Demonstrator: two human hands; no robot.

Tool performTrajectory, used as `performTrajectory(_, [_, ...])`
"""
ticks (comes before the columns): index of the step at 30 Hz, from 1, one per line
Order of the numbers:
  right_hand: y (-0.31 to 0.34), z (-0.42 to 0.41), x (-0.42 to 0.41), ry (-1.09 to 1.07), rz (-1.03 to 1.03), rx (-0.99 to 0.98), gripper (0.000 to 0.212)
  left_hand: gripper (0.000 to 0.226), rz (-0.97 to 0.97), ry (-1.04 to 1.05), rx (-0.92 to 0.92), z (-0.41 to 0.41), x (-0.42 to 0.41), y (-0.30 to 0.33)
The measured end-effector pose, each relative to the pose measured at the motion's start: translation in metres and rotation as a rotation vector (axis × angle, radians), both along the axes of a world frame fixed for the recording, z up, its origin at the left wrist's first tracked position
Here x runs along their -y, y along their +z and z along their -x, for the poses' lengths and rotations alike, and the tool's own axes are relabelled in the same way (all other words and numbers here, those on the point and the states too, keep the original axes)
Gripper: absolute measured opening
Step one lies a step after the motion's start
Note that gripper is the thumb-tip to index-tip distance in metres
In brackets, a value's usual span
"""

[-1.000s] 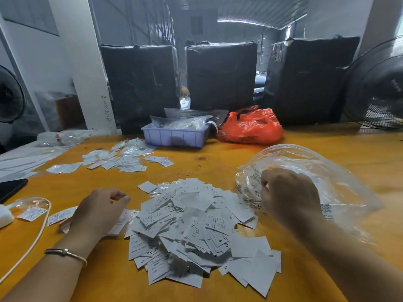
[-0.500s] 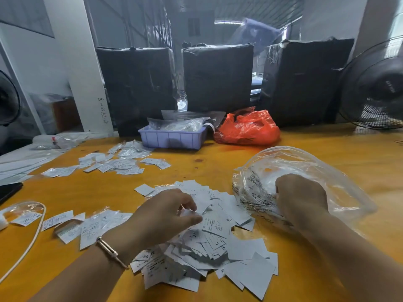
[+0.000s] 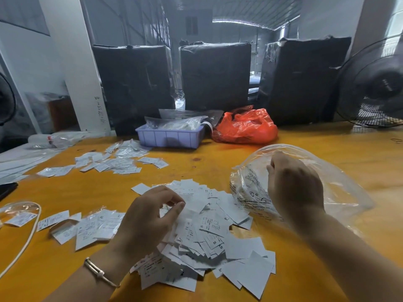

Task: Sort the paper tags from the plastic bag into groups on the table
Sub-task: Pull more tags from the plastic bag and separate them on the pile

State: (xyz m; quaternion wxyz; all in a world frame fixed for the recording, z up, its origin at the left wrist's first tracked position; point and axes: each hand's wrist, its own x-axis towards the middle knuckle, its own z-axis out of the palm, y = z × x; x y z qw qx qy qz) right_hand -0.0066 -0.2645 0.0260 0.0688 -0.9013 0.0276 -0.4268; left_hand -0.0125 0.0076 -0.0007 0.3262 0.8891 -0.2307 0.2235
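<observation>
A big heap of white paper tags [image 3: 209, 232] lies on the orange table [image 3: 196, 162] in front of me. My left hand [image 3: 150, 216] is over the heap's left side, with thumb and curled fingers pinching a tag at the top. A clear plastic bag [image 3: 340, 184] with printed text lies to the right, a few tags visible inside. My right hand [image 3: 294, 186] grips the bag's near edge with curled fingers. A small sorted group of tags [image 3: 87, 225] lies left of the heap, and another group [image 3: 113, 162] sits farther back left.
A lilac tray [image 3: 170, 138] holding clear bags and a red plastic bag [image 3: 246, 127] stand at the back, before black wrapped bales [image 3: 213, 77]. A fan [image 3: 375, 83] stands at the right. A white cord [image 3: 26, 236] and a small clear bag lie at the left.
My left hand came from the small left group onto the heap and closed on a tag. My right hand shifted slightly farther back on the bag's edge.
</observation>
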Motion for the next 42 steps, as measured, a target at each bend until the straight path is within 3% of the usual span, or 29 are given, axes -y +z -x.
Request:
performTrajectory(3, [0.002,0.007,-0.007,0.187,-0.067,0.189,0.009,0.012,-0.025,0.006,0.001,-0.001,0.003,-0.001])
performTrajectory(5, [0.001,0.012,-0.016,0.361,-0.154,0.195,0.012,0.016,-0.024,-0.003,0.005,0.000,0.004,-0.002])
performTrajectory(8, [-0.007,0.022,-0.038,0.686,-0.495,-0.040,0.010,0.008,0.055,-0.031,-0.036,0.002,0.006,-0.001])
performTrajectory(11, [-0.015,0.026,-0.058,0.879,-0.810,-0.374,0.010,0.036,0.145,-0.081,-0.145,0.003,0.009,0.000])
performTrajectory(15, [-0.020,0.028,-0.068,1.013,-0.870,-0.530,0.005,0.053,0.200,-0.204,-0.283,0.005,0.014,0.001])
performTrajectory(24, [-0.018,0.026,-0.064,1.009,-0.837,-0.487,0.020,0.019,0.335,-0.201,-0.319,0.006,0.012,0.004])
performTrajectory(33, [-0.020,0.026,-0.060,0.971,-0.832,-0.668,0.012,0.021,0.379,-0.191,-0.301,0.007,0.013,0.006])
performTrajectory(42, [-0.022,0.022,-0.061,0.956,-0.852,-0.649,0.020,0.017,0.407,-0.188,-0.357,0.010,0.014,0.008])
